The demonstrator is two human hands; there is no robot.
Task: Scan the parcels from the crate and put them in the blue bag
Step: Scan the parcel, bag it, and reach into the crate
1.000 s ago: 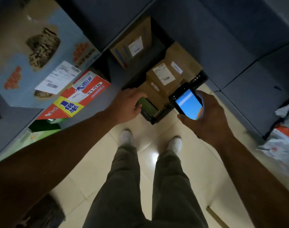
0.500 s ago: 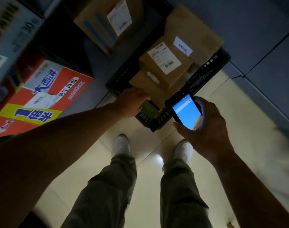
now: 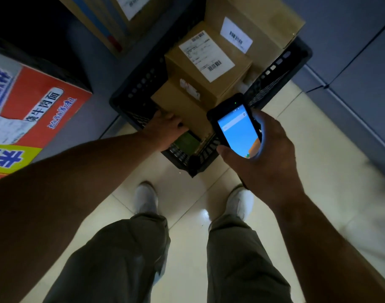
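A black slotted crate (image 3: 272,77) stands on the floor ahead of my feet, filled with brown cardboard parcels. One parcel (image 3: 207,68) on top carries a white shipping label; a larger one (image 3: 263,25) behind it has a barcode sticker. My left hand (image 3: 165,130) reaches into the crate's near corner and rests on a low plain parcel (image 3: 178,101), beside a small green packet (image 3: 187,142); its fingertips are hidden. My right hand (image 3: 268,154) holds a black handheld scanner (image 3: 236,125) with a lit blue screen just above the crate's near edge. No blue bag is in view.
A red and white printed carton (image 3: 34,110) sits at the left on a grey shelf. Another taped cardboard box (image 3: 112,20) lies at the top. Grey cabinet panels (image 3: 351,62) run along the right. My legs and white shoes stand on pale floor tiles (image 3: 187,204).
My view has dropped closer to the crate. My left hand has pushed deeper into the crate's corner onto the low parcel. The scanner hand has stayed near the crate's edge.
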